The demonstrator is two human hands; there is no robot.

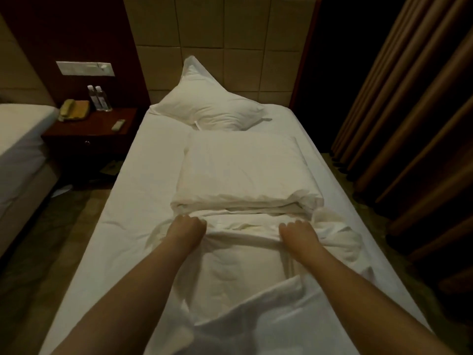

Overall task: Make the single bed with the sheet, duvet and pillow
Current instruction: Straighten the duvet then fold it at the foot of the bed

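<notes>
The single bed (143, 175) is covered with a smooth white sheet. A white duvet (243, 172) lies folded in a thick stack on the middle of the bed, with a loose layer trailing toward me. My left hand (186, 228) and my right hand (298, 233) both grip a bunched fold of that loose layer, just in front of the stack. A white pillow (207, 111) leans askew against the headboard at the far end.
A tiled padded headboard (222, 47) backs the bed. A dark nightstand (89, 134) on the left holds a phone, two bottles and a remote. Another bed (20, 144) stands at far left. Brown curtains (409, 124) hang close along the right side.
</notes>
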